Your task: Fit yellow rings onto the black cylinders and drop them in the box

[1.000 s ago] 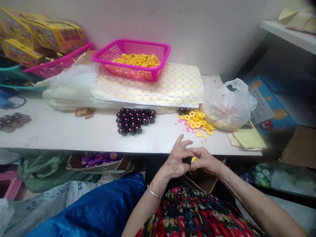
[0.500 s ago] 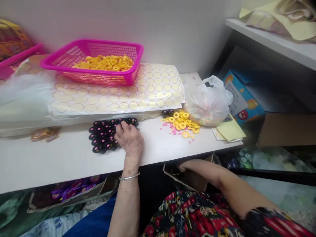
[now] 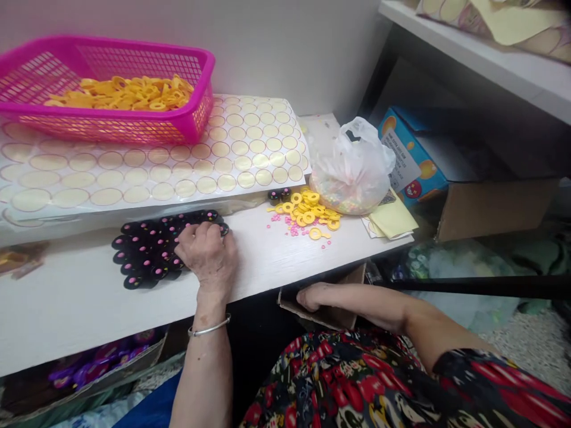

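Observation:
A tight cluster of small black round pieces (image 3: 145,249) with pink bead-like dots stands on the white table. My left hand (image 3: 209,252) curls over the right end of this cluster, its fingers closed on pieces there; the fingertips are hidden. Below the table's front edge, my right hand (image 3: 313,295) reaches down into a cardboard box (image 3: 332,318). Its fingers and whatever they touch are mostly out of sight. On the table lie a heap of yellow ring-ended pieces (image 3: 307,208) and scattered pink beads (image 3: 294,226). Behind them sit a couple of black pieces (image 3: 279,195).
A pink basket (image 3: 203,89) of yellow pieces rests on sheets of round stickers (image 3: 250,148). To the right are a tied plastic bag (image 3: 357,172), folded yellow paper (image 3: 395,217) and a blue printed carton (image 3: 414,160). Purple items (image 3: 96,362) lie in a box under the table.
The view has shifted, moving the table's things left and up in the picture. My right hand shows more fully above the box. My left hand stays on the black pieces.

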Motion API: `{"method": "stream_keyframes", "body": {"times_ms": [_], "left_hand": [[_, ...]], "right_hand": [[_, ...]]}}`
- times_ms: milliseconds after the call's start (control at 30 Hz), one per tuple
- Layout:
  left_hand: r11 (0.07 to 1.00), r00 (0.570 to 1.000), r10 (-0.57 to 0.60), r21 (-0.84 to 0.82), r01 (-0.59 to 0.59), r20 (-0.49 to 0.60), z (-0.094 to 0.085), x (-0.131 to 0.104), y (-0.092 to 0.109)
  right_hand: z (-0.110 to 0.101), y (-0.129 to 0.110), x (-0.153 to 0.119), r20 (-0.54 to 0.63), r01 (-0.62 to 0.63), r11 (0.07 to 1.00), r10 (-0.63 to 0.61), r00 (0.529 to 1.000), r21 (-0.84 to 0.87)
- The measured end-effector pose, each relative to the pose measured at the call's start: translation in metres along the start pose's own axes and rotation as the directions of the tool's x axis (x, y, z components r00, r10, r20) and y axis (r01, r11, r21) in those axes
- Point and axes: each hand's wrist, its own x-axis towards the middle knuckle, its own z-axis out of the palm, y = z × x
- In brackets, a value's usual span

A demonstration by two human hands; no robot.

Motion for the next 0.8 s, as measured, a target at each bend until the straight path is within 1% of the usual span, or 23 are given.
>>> {"method": "stream_keyframes", "body": {"times_ms": [33,67,100,133,167,200,233,267,300,333,367,400,433,467,533,667,800], "left_hand": [[0.997,1.0,-0.008,-0.078,0.007,-0.012,0.001,-0.004,0.002],[0.987,1.0,-0.025,-0.161,0.022,-0.018,0.003,-0.009,0.004],[0.968,0.999,-0.05,-0.246,0.045,-0.013,0.004,-0.015,0.009],[0.942,0.997,-0.083,-0.326,0.08,0.005,0.006,-0.02,0.014],[0.911,0.992,-0.121,-0.394,0.125,0.036,0.007,-0.026,0.021],[0.878,0.985,-0.158,-0.446,0.175,0.075,0.009,-0.031,0.027],[0.847,0.975,-0.19,-0.482,0.223,0.117,0.011,-0.035,0.034],[0.822,0.965,-0.208,-0.507,0.26,0.157,0.014,-0.039,0.039],[0.803,0.958,-0.213,-0.525,0.283,0.19,0.016,-0.042,0.043],[0.79,0.955,-0.207,-0.539,0.291,0.213,0.019,-0.044,0.046],[0.78,0.954,-0.195,-0.555,0.291,0.226,0.021,-0.046,0.047],[0.768,0.955,-0.183,-0.572,0.288,0.234,0.024,-0.048,0.047],[0.756,0.955,-0.172,-0.59,0.285,0.241,0.026,-0.049,0.046],[0.744,0.954,-0.165,-0.603,0.287,0.25,0.029,-0.05,0.044],[0.727,0.948,-0.159,-0.617,0.302,0.276,0.033,-0.053,0.039],[0.699,0.934,-0.165,-0.631,0.338,0.317,0.039,-0.059,0.03],[0.674,0.923,-0.179,-0.64,0.367,0.341,0.04,-0.061,0.027]], "right_hand": [[-0.006,-0.005,-0.003,0.057,-0.015,0.998,0.018,0.998,-0.058],[-0.013,-0.009,-0.009,0.123,0.004,0.994,0.01,0.992,-0.111],[-0.022,-0.012,-0.019,0.185,0.056,0.989,-0.03,0.982,-0.137],[-0.032,-0.015,-0.031,0.221,0.141,0.978,-0.105,0.97,-0.154],[-0.043,-0.017,-0.042,0.217,0.232,0.967,-0.205,0.954,-0.106],[-0.053,-0.018,-0.053,0.098,0.269,0.96,-0.261,0.96,-0.076],[-0.062,-0.018,-0.06,-0.105,0.283,0.953,-0.294,0.95,-0.107],[-0.07,-0.017,-0.064,-0.318,0.254,0.953,-0.295,0.901,-0.165],[-0.077,-0.014,-0.065,-0.503,0.191,0.953,-0.288,0.815,-0.236],[-0.083,-0.011,-0.063,-0.626,0.111,0.946,-0.286,0.725,-0.303],[-0.087,-0.006,-0.059,-0.688,0.036,0.934,-0.287,0.667,-0.355],[-0.09,-0.001,-0.054,-0.709,-0.02,0.921,-0.284,0.646,-0.388],[-0.092,0.004,-0.05,-0.705,-0.052,0.912,-0.278,0.653,-0.407],[-0.093,0.009,-0.046,-0.691,-0.065,0.907,-0.269,0.67,-0.416],[-0.094,0.016,-0.042,-0.673,-0.068,0.909,-0.253,0.695,-0.412],[-0.088,0.019,-0.043,-0.66,-0.067,0.901,-0.262,0.704,-0.428],[-0.082,0.015,-0.04,-0.624,-0.076,0.838,-0.338,0.704,-0.54]]}}
